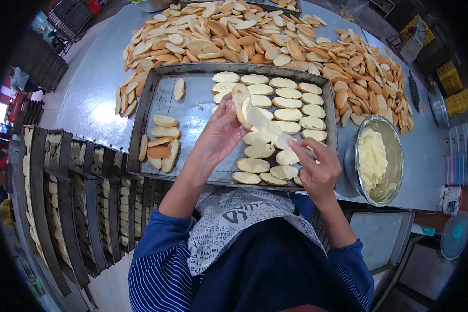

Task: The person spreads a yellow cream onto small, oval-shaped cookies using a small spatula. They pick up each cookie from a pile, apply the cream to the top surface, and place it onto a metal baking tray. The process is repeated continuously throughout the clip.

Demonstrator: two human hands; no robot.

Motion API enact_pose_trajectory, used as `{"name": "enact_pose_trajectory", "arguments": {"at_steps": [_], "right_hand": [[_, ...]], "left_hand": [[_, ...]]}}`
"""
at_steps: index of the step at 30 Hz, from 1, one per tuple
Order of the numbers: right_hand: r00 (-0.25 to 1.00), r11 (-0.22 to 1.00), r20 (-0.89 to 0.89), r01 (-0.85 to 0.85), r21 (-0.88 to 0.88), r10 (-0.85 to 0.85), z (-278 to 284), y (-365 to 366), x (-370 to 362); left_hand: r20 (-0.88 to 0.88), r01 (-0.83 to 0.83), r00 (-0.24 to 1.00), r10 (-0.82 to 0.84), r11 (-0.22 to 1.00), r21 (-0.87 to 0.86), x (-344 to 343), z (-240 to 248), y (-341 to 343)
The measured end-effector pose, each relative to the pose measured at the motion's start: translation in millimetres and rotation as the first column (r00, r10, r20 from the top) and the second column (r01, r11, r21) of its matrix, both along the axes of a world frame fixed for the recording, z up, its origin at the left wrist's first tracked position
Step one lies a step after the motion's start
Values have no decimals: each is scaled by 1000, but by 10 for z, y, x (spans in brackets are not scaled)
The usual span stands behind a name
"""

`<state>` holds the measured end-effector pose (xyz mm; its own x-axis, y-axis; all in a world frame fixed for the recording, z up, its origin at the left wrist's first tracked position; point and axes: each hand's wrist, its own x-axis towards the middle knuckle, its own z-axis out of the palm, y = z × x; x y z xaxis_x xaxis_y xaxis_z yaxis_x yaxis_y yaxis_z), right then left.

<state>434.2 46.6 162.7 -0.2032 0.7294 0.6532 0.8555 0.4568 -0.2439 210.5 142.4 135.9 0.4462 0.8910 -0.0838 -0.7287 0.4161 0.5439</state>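
Note:
My left hand [217,136] holds up a slice of bread [239,100] between thumb and fingers, above the middle of a metal tray [192,117]. My right hand [318,169] grips a spatula [286,140], its blade covered in pale yellow cream and held against or very near the slice. Below and to the right, rows of bread slices coated with cream [287,115] fill the tray's right half. A small group of uncoated slices [165,132] lies at its left, with a single slice [179,89] farther back.
A large pile of bread slices [223,39] covers the table [96,109] behind the tray. At the right stands a metal bowl [352,169] of pale yellow cream [373,156]. Several trays of slices [57,223] stand in racks at the lower left.

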Motion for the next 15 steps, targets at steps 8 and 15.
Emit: {"name": "enact_pose_trajectory", "arguments": {"at_steps": [8,15], "right_hand": [[988,987,132,57,151,-77,-38,62,18],[980,983,144,121,136,-140,-20,306,4]], "left_hand": [[64,150,987,-147,987,-50,50,-56,-63],[22,144,990,-143,987,-67,66,-102,-69]]}}
